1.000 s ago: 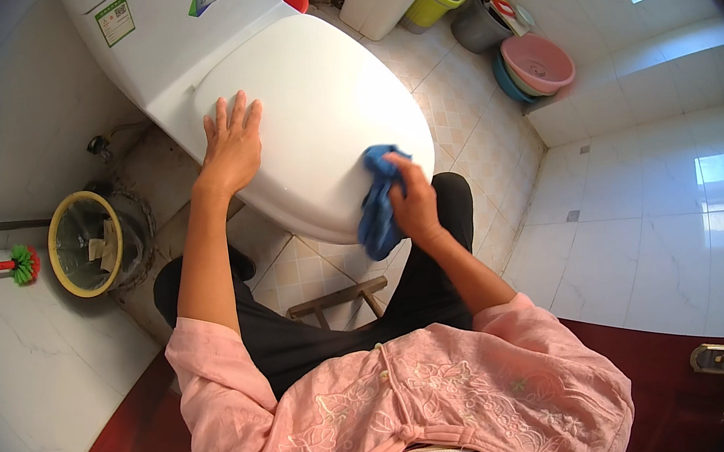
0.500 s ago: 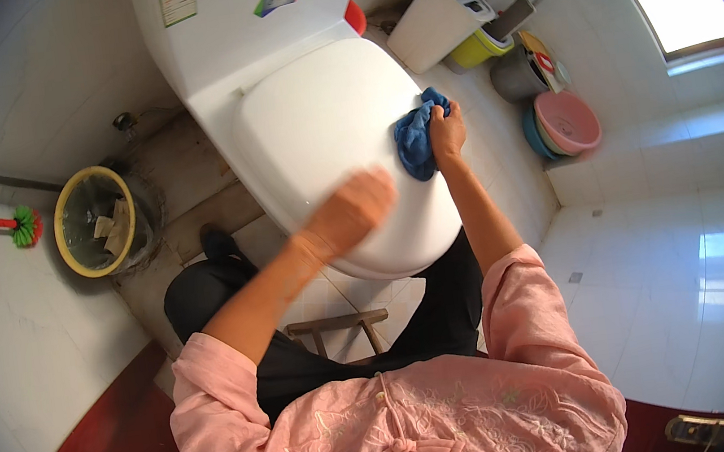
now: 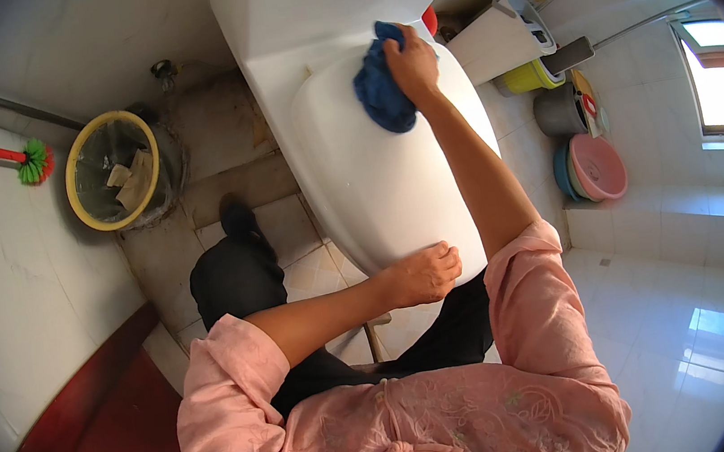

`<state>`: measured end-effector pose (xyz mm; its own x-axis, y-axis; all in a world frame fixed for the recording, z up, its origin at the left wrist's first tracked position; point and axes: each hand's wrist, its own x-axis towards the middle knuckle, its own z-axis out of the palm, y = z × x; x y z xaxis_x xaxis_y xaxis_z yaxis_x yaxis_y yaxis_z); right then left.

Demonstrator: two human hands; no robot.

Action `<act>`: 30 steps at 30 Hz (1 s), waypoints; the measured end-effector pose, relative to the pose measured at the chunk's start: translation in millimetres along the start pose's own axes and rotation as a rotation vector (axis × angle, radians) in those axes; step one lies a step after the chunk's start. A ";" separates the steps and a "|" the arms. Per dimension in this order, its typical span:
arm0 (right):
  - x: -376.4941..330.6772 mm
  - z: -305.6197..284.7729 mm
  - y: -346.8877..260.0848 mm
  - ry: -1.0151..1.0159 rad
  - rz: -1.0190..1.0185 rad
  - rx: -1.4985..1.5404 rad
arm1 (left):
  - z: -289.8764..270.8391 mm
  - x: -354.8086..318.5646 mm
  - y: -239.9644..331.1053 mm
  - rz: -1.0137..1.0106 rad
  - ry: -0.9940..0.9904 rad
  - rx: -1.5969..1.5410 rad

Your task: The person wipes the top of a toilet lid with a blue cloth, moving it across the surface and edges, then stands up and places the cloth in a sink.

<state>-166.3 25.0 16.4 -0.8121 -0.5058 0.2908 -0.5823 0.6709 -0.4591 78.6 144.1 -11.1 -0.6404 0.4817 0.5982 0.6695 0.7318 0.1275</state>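
Observation:
A white toilet lid [image 3: 375, 184] lies closed below the tank [image 3: 300, 17]. On the upper part of the lid, close to the tank, my right hand [image 3: 413, 64] presses a crumpled blue cloth [image 3: 383, 88], fingers closed over its right side. My left hand [image 3: 427, 274] is at the lid's front edge, its fingers curled in and no object showing in them. Whether it rests on the lid or hovers just over it, I cannot tell.
To the left stands a yellow-rimmed bin [image 3: 112, 171] with a liner and scraps, near a red-handled brush [image 3: 34, 161]. A white bin [image 3: 502, 39], a yellow-green bucket [image 3: 533, 76], a grey bucket [image 3: 559, 111] and a pink basin [image 3: 599, 166] line the right side.
My right hand has carried the blue cloth from the lid's right edge up toward the tank. My left hand has moved down to the front edge. The view has shifted.

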 end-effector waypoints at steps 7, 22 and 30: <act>-45.8 26.8 -79.0 -0.203 -0.364 -0.013 | 3.4 -0.4 2.2 -0.026 0.012 0.001; -179.0 2.0 -84.6 -0.252 -0.818 -0.287 | -4.7 -7.5 32.7 0.093 0.051 -0.375; -238.8 -67.9 -46.3 -0.387 -0.831 -0.105 | -33.2 -0.1 61.0 0.572 0.416 -0.079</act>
<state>52.0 151.5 25.2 -0.0730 -0.9803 0.1835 -0.9885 0.0467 -0.1441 132.0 172.7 22.9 0.0053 0.5441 0.8390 0.8933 0.3744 -0.2485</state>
